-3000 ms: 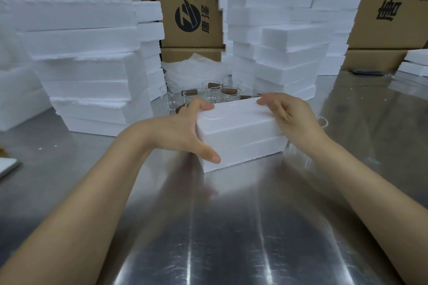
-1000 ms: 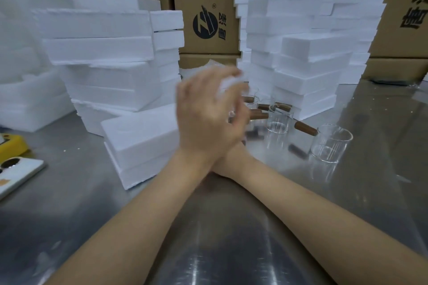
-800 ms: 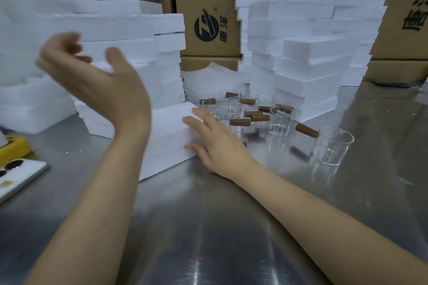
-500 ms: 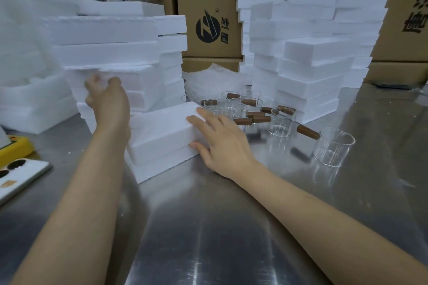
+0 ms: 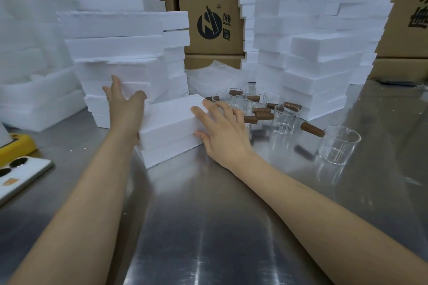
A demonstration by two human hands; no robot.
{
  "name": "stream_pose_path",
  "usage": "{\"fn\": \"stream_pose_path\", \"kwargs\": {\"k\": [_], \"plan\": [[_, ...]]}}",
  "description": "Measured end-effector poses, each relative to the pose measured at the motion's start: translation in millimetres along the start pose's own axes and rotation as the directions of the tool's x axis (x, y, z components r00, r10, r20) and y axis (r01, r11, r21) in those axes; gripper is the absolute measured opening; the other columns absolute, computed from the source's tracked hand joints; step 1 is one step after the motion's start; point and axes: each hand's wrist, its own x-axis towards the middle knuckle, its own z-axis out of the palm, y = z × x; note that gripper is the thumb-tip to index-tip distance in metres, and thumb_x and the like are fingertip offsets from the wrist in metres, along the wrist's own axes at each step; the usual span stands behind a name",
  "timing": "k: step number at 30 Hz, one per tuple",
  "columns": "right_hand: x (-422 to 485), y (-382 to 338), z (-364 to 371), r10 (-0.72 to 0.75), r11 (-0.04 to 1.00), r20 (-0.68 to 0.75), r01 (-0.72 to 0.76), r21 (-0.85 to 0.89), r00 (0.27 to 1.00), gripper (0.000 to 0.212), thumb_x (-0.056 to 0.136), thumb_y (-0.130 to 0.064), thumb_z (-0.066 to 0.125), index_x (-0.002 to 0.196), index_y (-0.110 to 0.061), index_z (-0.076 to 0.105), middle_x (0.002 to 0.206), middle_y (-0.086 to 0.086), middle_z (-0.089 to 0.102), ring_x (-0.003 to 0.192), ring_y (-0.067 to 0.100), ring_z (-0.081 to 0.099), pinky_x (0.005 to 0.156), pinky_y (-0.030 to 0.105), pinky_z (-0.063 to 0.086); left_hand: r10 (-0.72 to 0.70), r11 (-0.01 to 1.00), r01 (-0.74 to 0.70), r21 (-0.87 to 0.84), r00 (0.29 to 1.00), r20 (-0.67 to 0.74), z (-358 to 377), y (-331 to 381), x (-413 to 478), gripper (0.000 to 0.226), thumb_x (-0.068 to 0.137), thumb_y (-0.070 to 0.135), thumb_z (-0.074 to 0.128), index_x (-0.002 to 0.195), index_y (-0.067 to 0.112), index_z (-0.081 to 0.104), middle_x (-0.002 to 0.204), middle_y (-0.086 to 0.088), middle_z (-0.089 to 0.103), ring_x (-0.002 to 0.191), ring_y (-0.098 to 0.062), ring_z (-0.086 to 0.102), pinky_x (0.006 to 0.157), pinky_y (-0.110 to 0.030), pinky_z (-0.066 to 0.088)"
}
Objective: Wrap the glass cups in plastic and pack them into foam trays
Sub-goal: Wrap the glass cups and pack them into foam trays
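A closed white foam tray box (image 5: 170, 127) lies on the steel table (image 5: 208, 227), angled toward the left stack. My left hand (image 5: 126, 111) rests at its left end with fingers straight, reaching up against the foam stack (image 5: 120, 71) behind. My right hand (image 5: 222, 129) lies flat against the box's right end, fingers spread and thumb low on the side. Several clear glass cups with brown wooden handles (image 5: 284, 120) stand just right of the box. One more cup (image 5: 338, 143) stands apart, further right.
Tall piles of white foam trays (image 5: 317, 53) rise at the back right, cardboard cartons (image 5: 210, 11) behind them. A heap of clear plastic bags (image 5: 213, 78) lies behind the cups. A yellow item (image 5: 16, 146) and a white phone (image 5: 20, 173) sit at the left edge.
The foam box has been slid from the table's middle to the left. My left hand swung up, then came down onto the box's left end; my right hand stays against its right end.
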Motion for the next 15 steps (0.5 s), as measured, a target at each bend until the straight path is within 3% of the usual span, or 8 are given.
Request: {"fn": "stream_pose_path", "kwargs": {"k": [6,8,10,12,13,15], "plan": [[9,2,8,0.025,1.0,-0.001,-0.025,-0.016,1.0,0.048,0.094,-0.035,0.051,0.139,-0.026,0.042,0.148,0.001,0.037,0.132,0.027,0.034,0.101,0.041,0.019,-0.038,0.998,0.041,-0.053,0.998,0.057,4,-7,9,0.072,0.09,0.027,0.048,0.152,0.036,0.013,0.161,0.015,-0.007,0.145,-0.01,0.018,0.115,-0.038,0.027],[11,1,11,0.029,1.0,-0.003,-0.029,-0.009,1.0,0.048,0.093,-0.035,0.052,0.139,-0.026,0.042,0.147,0.001,0.037,0.131,0.027,0.034,0.1,0.041,0.02,-0.04,0.999,0.041,-0.015,0.999,0.008,4,-7,9,0.066,0.089,0.028,0.047,0.151,0.026,0.026,0.161,0.005,0.012,0.142,-0.016,0.027,0.114,-0.035,0.028],[13,2,12,0.032,0.999,-0.022,-0.032,0.005,0.999,0.048,0.091,-0.034,0.054,0.137,-0.026,0.045,0.146,0.002,0.04,0.13,0.028,0.036,0.099,0.041,0.021,0.048,0.997,-0.036,0.071,0.983,-0.18,6,0,0,0.054,0.089,0.027,0.046,0.142,0.016,0.044,0.149,-0.003,0.04,0.135,-0.022,0.039,0.109,-0.029,0.029],[12,3,14,0.025,1.0,-0.044,-0.025,0.014,0.999,0.048,0.09,-0.034,0.055,0.136,-0.025,0.046,0.145,0.003,0.041,0.129,0.029,0.038,0.098,0.042,0.021,0.405,0.892,-0.289,0.348,0.853,-0.329,11,11,-17,0.04,0.087,0.019,0.047,0.125,0.015,0.058,0.13,-0.001,0.056,0.126,-0.024,0.045,0.102,-0.028,0.028],[10,3,15,0.016,1.0,-0.051,-0.015,0.022,0.999,0.048,0.09,-0.034,0.055,0.137,-0.024,0.046,0.145,0.004,0.041,0.129,0.029,0.038,0.098,0.042,0.02,0.6,0.77,-0.429,0.473,0.738,-0.307,17,18,-27,0.035,0.083,0.015,0.048,0.115,0.015,0.062,0.12,-0.001,0.061,0.119,-0.025,0.048,0.096,-0.029,0.029],[11,4,16,-0.001,0.998,-0.053,0.004,0.069,0.999,0.051,0.089,-0.033,0.054,0.138,-0.023,0.045,0.146,0.003,0.041,0.13,0.029,0.035,0.098,0.043,0.017,0.83,0.535,-0.674,0.509,0.531,-0.169,34,28,-49,0.026,0.077,0.009,0.048,0.095,0.013,0.067,0.098,-0.002,0.066,0.1,-0.025,0.054,0.083,-0.033,0.034]]}}
